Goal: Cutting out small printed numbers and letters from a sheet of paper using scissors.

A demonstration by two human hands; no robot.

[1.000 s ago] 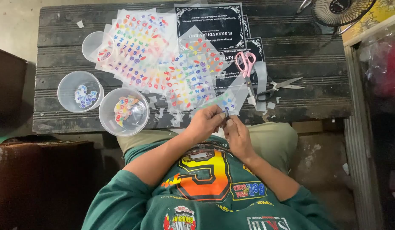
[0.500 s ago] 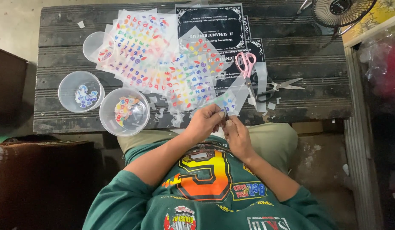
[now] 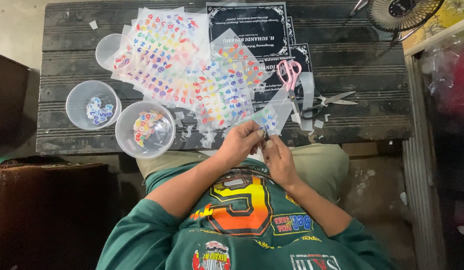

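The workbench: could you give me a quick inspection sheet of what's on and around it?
Surface: dark wooden bench, worn planks.
Job's things: sticker sheets spread out; small sheet at the fingers.
Clutter: three tubs, two with cut stickers; pink scissors, grey scissors, black cards, paper scraps.
Hands: left hand and right hand pinch together at the small sheet.
Cables: nothing seen.
Surroundings: fan, concrete floor.

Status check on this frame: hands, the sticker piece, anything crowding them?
Left hand and right hand pinch a small sticker piece at the bench edge. Sticker sheets spread beyond. Pink scissors lie close by, apart from the hands.
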